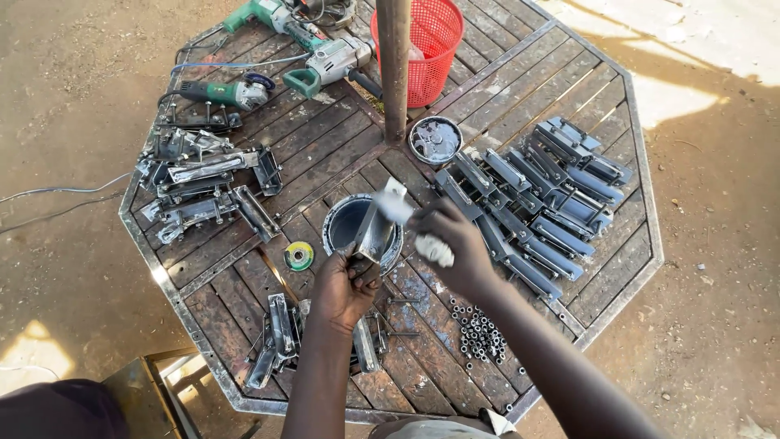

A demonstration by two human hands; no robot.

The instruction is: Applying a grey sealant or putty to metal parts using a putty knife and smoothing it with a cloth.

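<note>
Left hand (345,284) fingers grip a grey folded-steel bracket (378,228), long axis tilted toward the worktop's far edge; right hand (455,244) fingers pinch a white rag (433,249).

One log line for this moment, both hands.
left hand: holds metal piece over paint can | right hand: rag, wiping piece | nearby: painted pieces

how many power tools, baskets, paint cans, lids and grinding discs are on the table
power tools: 3
red basket: 1
open paint can, under the metal piece in the left hand: 1
can lid: 1
grinding disc: 1
total: 7
</note>
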